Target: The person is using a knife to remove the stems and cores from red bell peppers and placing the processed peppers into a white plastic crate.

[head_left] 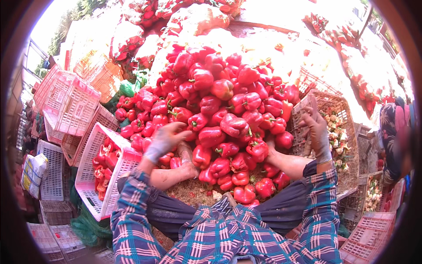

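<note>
A big pile of red bell peppers fills the ground between my outstretched legs. My left hand is held over the pile's near left side, fingers apart and curved toward the peppers, with nothing seen in it. My right hand is raised by the near side of a brown plastic crate, its fingers spread and pointing up; no pepper shows in it. Pale pepper cores lie in that crate. On my left, a tilted white and pink crate holds opened red pepper pieces.
Stacked pink crates and an orange crate stand at the far left. Green netting lies beside the tilted crate. More crates stand at the lower right. Filled sacks lie behind the pile. Another person's patterned clothing shows at far right.
</note>
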Action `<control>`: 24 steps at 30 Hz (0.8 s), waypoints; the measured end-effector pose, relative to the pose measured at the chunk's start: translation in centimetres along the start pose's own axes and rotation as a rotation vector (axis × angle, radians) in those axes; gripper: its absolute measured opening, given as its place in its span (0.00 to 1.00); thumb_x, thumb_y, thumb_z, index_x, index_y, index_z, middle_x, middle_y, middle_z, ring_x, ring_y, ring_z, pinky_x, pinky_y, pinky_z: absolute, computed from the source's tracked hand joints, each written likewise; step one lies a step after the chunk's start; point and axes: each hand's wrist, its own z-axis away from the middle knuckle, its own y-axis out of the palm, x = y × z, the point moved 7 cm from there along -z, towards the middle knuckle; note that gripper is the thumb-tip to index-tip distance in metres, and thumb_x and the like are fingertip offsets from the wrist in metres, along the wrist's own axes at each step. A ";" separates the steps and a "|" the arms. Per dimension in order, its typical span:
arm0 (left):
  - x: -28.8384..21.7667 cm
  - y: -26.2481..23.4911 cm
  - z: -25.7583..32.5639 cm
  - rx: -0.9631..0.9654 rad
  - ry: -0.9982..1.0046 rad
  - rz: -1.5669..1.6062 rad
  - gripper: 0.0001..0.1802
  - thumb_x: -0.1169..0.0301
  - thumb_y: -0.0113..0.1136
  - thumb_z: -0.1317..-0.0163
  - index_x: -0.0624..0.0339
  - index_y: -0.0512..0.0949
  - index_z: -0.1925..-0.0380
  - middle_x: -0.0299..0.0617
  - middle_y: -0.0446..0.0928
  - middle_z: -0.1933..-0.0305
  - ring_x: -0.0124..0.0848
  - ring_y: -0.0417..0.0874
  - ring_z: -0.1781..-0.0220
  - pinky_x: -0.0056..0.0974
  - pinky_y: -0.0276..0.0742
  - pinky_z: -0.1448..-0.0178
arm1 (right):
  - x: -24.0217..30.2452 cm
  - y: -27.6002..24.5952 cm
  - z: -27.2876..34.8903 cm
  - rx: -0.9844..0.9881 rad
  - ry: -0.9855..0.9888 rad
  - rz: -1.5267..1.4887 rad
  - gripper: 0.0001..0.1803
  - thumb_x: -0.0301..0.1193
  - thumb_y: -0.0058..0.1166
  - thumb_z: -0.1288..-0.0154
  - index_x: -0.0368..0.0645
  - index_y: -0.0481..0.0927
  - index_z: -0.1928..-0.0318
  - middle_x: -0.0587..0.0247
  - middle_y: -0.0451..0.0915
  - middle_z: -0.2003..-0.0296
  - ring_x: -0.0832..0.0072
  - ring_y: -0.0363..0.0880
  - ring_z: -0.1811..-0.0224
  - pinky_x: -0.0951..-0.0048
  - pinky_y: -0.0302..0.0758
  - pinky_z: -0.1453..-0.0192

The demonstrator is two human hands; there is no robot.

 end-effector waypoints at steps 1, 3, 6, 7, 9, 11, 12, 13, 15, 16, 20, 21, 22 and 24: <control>-0.6 4.0 -1.8 0.083 0.027 0.161 0.33 0.46 0.65 0.37 0.61 0.78 0.43 0.48 0.84 0.50 0.37 0.87 0.53 0.42 0.82 0.50 | -0.2 1.6 0.2 0.046 0.025 0.020 0.24 0.35 0.57 0.31 0.41 0.75 0.37 0.67 0.81 0.68 0.85 0.73 0.80 0.82 0.69 0.78; -0.2 12.4 -4.7 0.359 -0.323 0.882 0.34 0.45 0.61 0.34 0.52 0.71 0.35 0.43 0.79 0.53 0.30 0.82 0.71 0.36 0.80 0.69 | -0.7 3.9 0.8 0.126 0.072 0.163 0.23 0.34 0.58 0.31 0.42 0.76 0.38 0.68 0.80 0.72 0.84 0.72 0.81 0.80 0.70 0.77; -1.0 21.9 -7.9 0.279 -0.752 1.048 0.53 0.36 0.63 0.42 0.51 0.54 0.25 0.56 0.62 0.31 0.52 0.77 0.44 0.57 0.81 0.50 | -0.9 3.9 1.6 0.099 -0.032 0.437 0.22 0.35 0.60 0.33 0.44 0.78 0.41 0.64 0.79 0.78 0.78 0.79 0.78 0.70 0.74 0.74; -1.8 23.0 -8.8 0.124 -0.756 1.086 0.56 0.38 0.65 0.43 0.50 0.48 0.24 0.57 0.63 0.31 0.53 0.80 0.49 0.55 0.81 0.57 | -0.7 4.2 1.8 0.108 -0.088 0.524 0.22 0.37 0.61 0.34 0.45 0.78 0.41 0.59 0.81 0.76 0.72 0.82 0.75 0.66 0.76 0.71; -0.2 24.8 -11.6 -0.167 -0.755 1.203 0.62 0.49 0.73 0.46 0.57 0.42 0.23 0.59 0.71 0.37 0.51 0.84 0.64 0.50 0.80 0.72 | 0.6 5.9 2.3 0.149 -0.160 0.684 0.24 0.37 0.62 0.36 0.44 0.78 0.41 0.55 0.82 0.73 0.67 0.84 0.71 0.65 0.79 0.65; -1.5 25.1 -12.3 -0.233 -0.835 1.096 0.57 0.57 0.76 0.50 0.64 0.52 0.27 0.57 0.76 0.43 0.47 0.84 0.68 0.46 0.79 0.73 | 0.5 6.3 2.9 0.182 -0.237 0.771 0.24 0.38 0.62 0.37 0.47 0.78 0.41 0.48 0.84 0.69 0.54 0.86 0.65 0.57 0.79 0.62; -3.1 24.9 -12.4 -0.188 -0.834 1.038 0.54 0.58 0.76 0.51 0.65 0.56 0.29 0.57 0.76 0.44 0.47 0.84 0.63 0.46 0.82 0.67 | 0.3 5.9 3.2 0.185 -0.246 0.791 0.24 0.38 0.61 0.37 0.48 0.78 0.41 0.47 0.84 0.68 0.52 0.86 0.64 0.55 0.79 0.60; 0.6 25.2 -13.5 -0.263 -0.766 1.053 0.51 0.60 0.76 0.51 0.65 0.59 0.31 0.55 0.76 0.44 0.45 0.84 0.57 0.44 0.81 0.58 | 1.4 7.7 3.3 0.232 -0.304 0.806 0.22 0.40 0.59 0.36 0.51 0.77 0.43 0.49 0.84 0.68 0.51 0.85 0.63 0.53 0.80 0.60; 0.2 25.3 -13.1 -0.234 -0.520 1.234 0.44 0.67 0.74 0.48 0.66 0.63 0.33 0.51 0.76 0.42 0.39 0.78 0.41 0.41 0.74 0.35 | 0.5 7.8 3.0 0.238 -0.286 0.822 0.23 0.40 0.56 0.34 0.50 0.75 0.40 0.47 0.84 0.68 0.50 0.85 0.63 0.52 0.79 0.59; 0.5 25.0 -12.3 -0.221 -0.442 1.267 0.43 0.70 0.74 0.47 0.65 0.63 0.32 0.47 0.74 0.39 0.38 0.77 0.40 0.41 0.74 0.35 | 0.0 8.0 3.1 0.240 -0.279 0.808 0.23 0.39 0.56 0.34 0.49 0.74 0.40 0.47 0.84 0.68 0.50 0.85 0.63 0.52 0.79 0.59; -3.5 21.0 -7.8 -0.212 -0.068 1.109 0.47 0.65 0.78 0.49 0.63 0.63 0.31 0.47 0.72 0.35 0.37 0.75 0.37 0.40 0.71 0.31 | -5.0 8.8 3.8 0.440 0.137 0.456 0.18 0.43 0.53 0.29 0.43 0.79 0.50 0.50 0.83 0.72 0.55 0.85 0.68 0.55 0.78 0.62; -3.2 20.0 -7.4 -0.241 0.018 0.981 0.48 0.64 0.78 0.49 0.62 0.62 0.31 0.48 0.71 0.35 0.37 0.74 0.35 0.40 0.69 0.29 | -5.8 9.8 4.0 0.455 0.188 0.390 0.17 0.44 0.52 0.28 0.42 0.80 0.55 0.53 0.82 0.73 0.60 0.84 0.71 0.58 0.77 0.64; -4.8 18.2 -6.1 -0.272 0.090 0.887 0.49 0.64 0.78 0.49 0.62 0.61 0.30 0.49 0.71 0.35 0.38 0.73 0.33 0.40 0.67 0.28 | -5.4 10.6 4.4 0.505 0.259 0.350 0.17 0.43 0.51 0.27 0.41 0.80 0.56 0.59 0.81 0.76 0.69 0.83 0.74 0.66 0.77 0.68; -7.3 16.1 -4.5 -0.285 0.207 0.771 0.50 0.64 0.78 0.51 0.62 0.61 0.30 0.51 0.72 0.35 0.40 0.74 0.33 0.41 0.69 0.29 | -6.1 12.1 4.9 0.495 0.344 0.104 0.14 0.41 0.51 0.25 0.43 0.78 0.58 0.70 0.75 0.76 0.82 0.73 0.79 0.77 0.71 0.76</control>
